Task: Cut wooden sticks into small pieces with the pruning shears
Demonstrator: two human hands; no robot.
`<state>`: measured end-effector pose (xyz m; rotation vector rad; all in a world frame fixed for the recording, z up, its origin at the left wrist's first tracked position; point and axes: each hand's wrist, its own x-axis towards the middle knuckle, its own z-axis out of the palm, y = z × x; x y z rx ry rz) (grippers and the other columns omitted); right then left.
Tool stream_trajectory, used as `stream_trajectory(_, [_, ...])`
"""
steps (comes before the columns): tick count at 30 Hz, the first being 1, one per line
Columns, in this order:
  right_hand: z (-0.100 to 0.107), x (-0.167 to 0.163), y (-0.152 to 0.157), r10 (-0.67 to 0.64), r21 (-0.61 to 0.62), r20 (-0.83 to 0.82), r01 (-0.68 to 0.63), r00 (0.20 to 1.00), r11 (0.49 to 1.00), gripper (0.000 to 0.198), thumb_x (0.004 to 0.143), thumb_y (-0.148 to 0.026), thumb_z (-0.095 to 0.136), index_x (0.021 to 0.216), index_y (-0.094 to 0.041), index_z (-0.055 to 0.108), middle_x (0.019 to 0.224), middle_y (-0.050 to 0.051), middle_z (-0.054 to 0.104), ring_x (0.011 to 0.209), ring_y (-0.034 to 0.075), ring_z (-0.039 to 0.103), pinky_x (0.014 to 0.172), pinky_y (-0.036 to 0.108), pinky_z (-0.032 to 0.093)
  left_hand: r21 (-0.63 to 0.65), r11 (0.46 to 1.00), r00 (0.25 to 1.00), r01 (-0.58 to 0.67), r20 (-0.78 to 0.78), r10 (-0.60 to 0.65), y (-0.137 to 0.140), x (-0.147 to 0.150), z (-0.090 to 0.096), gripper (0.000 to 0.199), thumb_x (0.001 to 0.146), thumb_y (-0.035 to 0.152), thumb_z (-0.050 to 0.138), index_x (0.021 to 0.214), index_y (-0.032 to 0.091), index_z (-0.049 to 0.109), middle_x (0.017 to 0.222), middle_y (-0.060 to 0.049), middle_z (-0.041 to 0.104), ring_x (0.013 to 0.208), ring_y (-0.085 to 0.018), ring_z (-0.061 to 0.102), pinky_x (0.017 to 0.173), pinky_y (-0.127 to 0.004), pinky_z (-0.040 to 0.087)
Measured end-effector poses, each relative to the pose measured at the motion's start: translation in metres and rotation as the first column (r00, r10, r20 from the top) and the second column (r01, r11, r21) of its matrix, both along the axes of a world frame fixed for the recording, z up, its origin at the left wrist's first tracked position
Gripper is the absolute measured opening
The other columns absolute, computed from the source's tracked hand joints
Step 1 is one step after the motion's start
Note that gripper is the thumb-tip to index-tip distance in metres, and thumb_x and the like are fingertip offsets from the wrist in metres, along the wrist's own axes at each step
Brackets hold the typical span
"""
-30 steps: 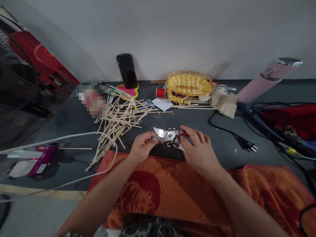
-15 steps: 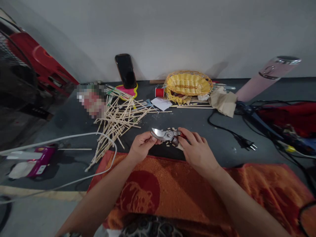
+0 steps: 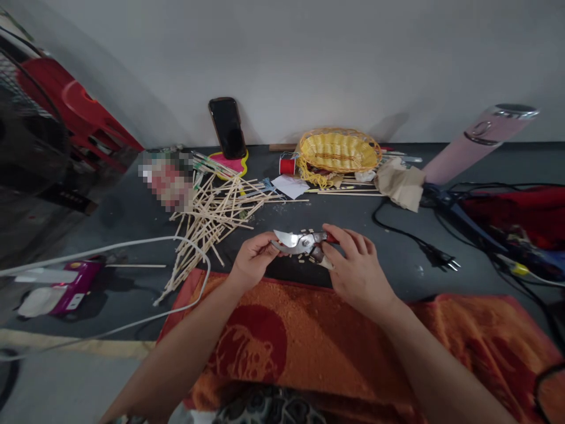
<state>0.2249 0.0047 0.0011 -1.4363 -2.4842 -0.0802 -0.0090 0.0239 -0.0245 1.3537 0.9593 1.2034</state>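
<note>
My right hand [image 3: 357,268] is wrapped round the handles of a pair of pruning shears [image 3: 306,242], one handle red and one pale. The blades point left, parted from each other. At their tips my left hand [image 3: 256,259] is closed, thumb against fingers; what it pinches, if anything, is hidden. Several short cut pieces of stick [image 3: 301,257] lie on the dark table beneath the shears. Left of them spreads a loose heap of thin wooden sticks [image 3: 216,215].
A yellow basket [image 3: 339,152], a red thread spool [image 3: 287,166] and a phone [image 3: 227,126] stand along the wall. To the right are a pink flask [image 3: 481,141] and a black plug [image 3: 441,258]. A white cable [image 3: 132,242] loops at left. An orange towel [image 3: 318,330] covers the front.
The shears and my right hand have shifted slightly right, and the shears' handles look a little further apart. My left hand stays closed by the blade tips.
</note>
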Motion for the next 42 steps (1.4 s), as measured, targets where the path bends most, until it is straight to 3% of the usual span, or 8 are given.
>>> stream_trajectory(9, [-0.002, -0.002, 0.0, -0.029, -0.003, 0.036, 0.029, 0.999, 1.0, 0.037, 0.083, -0.015, 0.049, 0.118, -0.021, 0.056, 0.145, 0.009, 0.04, 0.121, 0.029, 0.041, 0.092, 0.047, 0.037, -0.036, 0.999, 0.999, 0.017, -0.043, -0.019, -0.003, 0.001, 0.004, 0.025, 0.086, 0.038, 0.061, 0.082, 0.015, 0.067, 0.075, -0.005, 0.069, 0.072, -0.016, 0.063, 0.07, -0.027, 0.05])
stream_trajectory(20, [0.0, -0.003, -0.003, -0.035, -0.107, 0.076, 0.044, 0.996, 0.993, 0.041, 0.083, -0.015, 0.045, 0.122, -0.023, 0.053, 0.146, 0.007, 0.039, 0.118, 0.029, 0.043, 0.081, 0.042, 0.043, 0.063, 0.998, 0.991, 0.01, -0.134, -0.001, -0.002, -0.001, 0.003, 0.024, 0.089, 0.033, 0.057, 0.077, 0.015, 0.066, 0.074, -0.004, 0.066, 0.072, -0.015, 0.062, 0.071, -0.026, 0.048])
stream_trajectory(23, [-0.001, 0.002, 0.002, -0.146, -0.121, 0.071, 0.154, 0.987, 0.981, 0.042, 0.082, -0.016, 0.047, 0.124, -0.023, 0.052, 0.144, 0.008, 0.042, 0.112, 0.029, 0.047, 0.076, 0.041, 0.046, 0.089, 0.993, 0.988, 0.075, -0.142, -0.062, -0.005, 0.001, 0.007, 0.023, 0.088, 0.033, 0.058, 0.079, 0.014, 0.068, 0.076, -0.006, 0.067, 0.073, -0.016, 0.062, 0.072, -0.027, 0.049])
stream_trajectory(26, [-0.001, 0.013, 0.01, -0.306, -0.047, 0.027, 0.307, 0.952, 0.95, 0.036, 0.087, -0.022, 0.047, 0.122, -0.022, 0.053, 0.141, 0.009, 0.044, 0.111, 0.031, 0.048, 0.075, 0.043, 0.048, 0.039, 0.997, 0.997, 0.064, -0.038, -0.063, -0.007, 0.002, 0.007, 0.02, 0.088, 0.032, 0.058, 0.083, 0.015, 0.068, 0.075, -0.005, 0.067, 0.07, -0.014, 0.06, 0.068, -0.026, 0.048])
stream_trajectory(30, [-0.007, 0.032, 0.022, -0.308, -0.012, -0.064, 0.307, 0.949, 0.951, 0.03, 0.087, -0.025, 0.049, 0.116, -0.022, 0.057, 0.136, 0.011, 0.047, 0.112, 0.031, 0.049, 0.082, 0.047, 0.049, -0.059, 0.998, 1.0, 0.025, -0.001, -0.025, -0.005, 0.004, 0.003, 0.022, 0.087, 0.035, 0.06, 0.09, 0.015, 0.067, 0.072, -0.004, 0.066, 0.062, -0.012, 0.056, 0.061, -0.024, 0.047])
stream_trajectory(37, [-0.028, 0.048, 0.035, -0.389, -0.077, -0.042, 0.385, 0.92, 0.92, 0.029, 0.086, -0.033, 0.055, 0.113, -0.022, 0.059, 0.135, 0.011, 0.047, 0.108, 0.031, 0.049, 0.081, 0.049, 0.048, -0.062, 0.997, 0.995, 0.039, -0.087, -0.044, -0.007, 0.006, 0.006, 0.028, 0.088, 0.034, 0.058, 0.109, 0.018, 0.064, 0.07, -0.002, 0.063, 0.056, -0.009, 0.048, 0.052, -0.021, 0.038])
stream_trajectory(42, [-0.029, 0.049, 0.034, -0.409, -0.094, -0.032, 0.404, 0.912, 0.91, 0.03, 0.086, -0.035, 0.055, 0.113, -0.023, 0.059, 0.131, 0.009, 0.052, 0.106, 0.031, 0.048, 0.079, 0.047, 0.048, -0.064, 0.998, 0.992, 0.023, -0.119, -0.03, -0.007, 0.005, 0.003, 0.024, 0.087, 0.035, 0.059, 0.103, 0.018, 0.066, 0.07, -0.002, 0.063, 0.062, -0.011, 0.054, 0.055, -0.021, 0.04])
